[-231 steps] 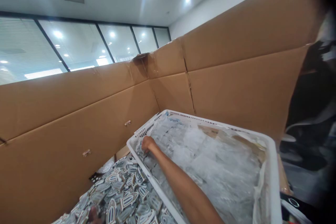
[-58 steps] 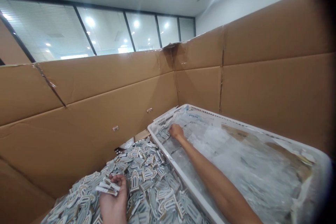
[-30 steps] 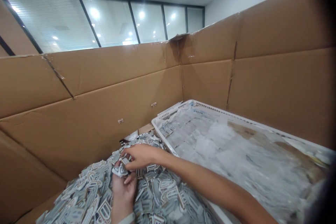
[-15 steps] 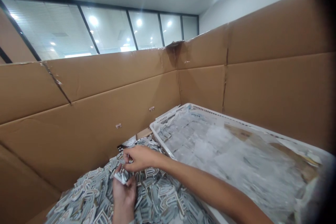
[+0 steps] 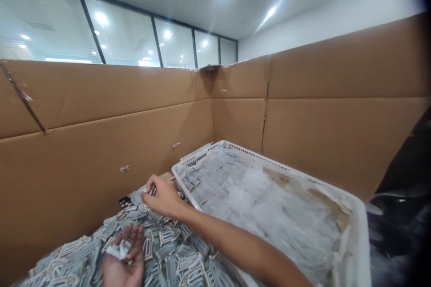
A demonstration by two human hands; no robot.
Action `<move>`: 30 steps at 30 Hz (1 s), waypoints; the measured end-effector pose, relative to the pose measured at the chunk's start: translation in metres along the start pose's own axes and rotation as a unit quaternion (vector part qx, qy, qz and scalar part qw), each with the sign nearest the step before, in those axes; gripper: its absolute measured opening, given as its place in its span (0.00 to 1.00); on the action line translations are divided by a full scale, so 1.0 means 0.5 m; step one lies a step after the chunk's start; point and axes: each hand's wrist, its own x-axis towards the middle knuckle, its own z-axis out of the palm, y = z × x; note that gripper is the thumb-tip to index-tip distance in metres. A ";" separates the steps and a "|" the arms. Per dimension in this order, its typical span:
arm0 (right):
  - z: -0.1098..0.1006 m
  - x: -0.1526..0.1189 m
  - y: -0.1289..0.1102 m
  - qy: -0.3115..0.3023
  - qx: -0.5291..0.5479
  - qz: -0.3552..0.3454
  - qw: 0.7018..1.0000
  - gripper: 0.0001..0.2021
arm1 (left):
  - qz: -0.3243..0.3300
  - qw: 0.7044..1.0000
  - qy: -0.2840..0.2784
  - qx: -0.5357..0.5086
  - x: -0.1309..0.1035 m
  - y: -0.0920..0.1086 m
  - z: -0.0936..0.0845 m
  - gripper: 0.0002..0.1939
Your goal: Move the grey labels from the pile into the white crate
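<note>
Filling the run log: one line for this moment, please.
left hand: palm up, cupping small pieces | right hand: pinching a piece over patch pile | white crate: beside pile

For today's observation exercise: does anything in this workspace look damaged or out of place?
Yes. The brown cardboard wall is torn and crumpled at its top corner, with a taped crack at far left. The grey arch-shaped patches lie in a loose heap.
</note>
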 end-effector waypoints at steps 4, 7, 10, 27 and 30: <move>0.004 0.011 0.016 0.005 0.016 0.014 1.000 0.09 | -0.022 0.999 0.012 -0.034 -0.015 0.004 0.009 0.12; 0.011 0.012 0.021 -0.007 0.039 0.019 0.999 0.10 | -0.011 0.999 0.023 -0.035 -0.023 0.010 0.008 0.12; 0.015 0.014 0.020 0.003 0.051 0.011 0.999 0.09 | -0.007 0.999 0.024 -0.028 -0.025 0.016 0.004 0.12; -0.349 0.096 0.255 0.221 -0.134 0.172 0.951 0.14 | -0.013 0.996 0.003 -0.085 -0.033 0.028 -0.006 0.13; -0.359 0.085 0.296 0.188 -0.191 0.203 0.942 0.12 | -0.004 0.996 -0.008 -0.083 -0.028 0.024 -0.008 0.16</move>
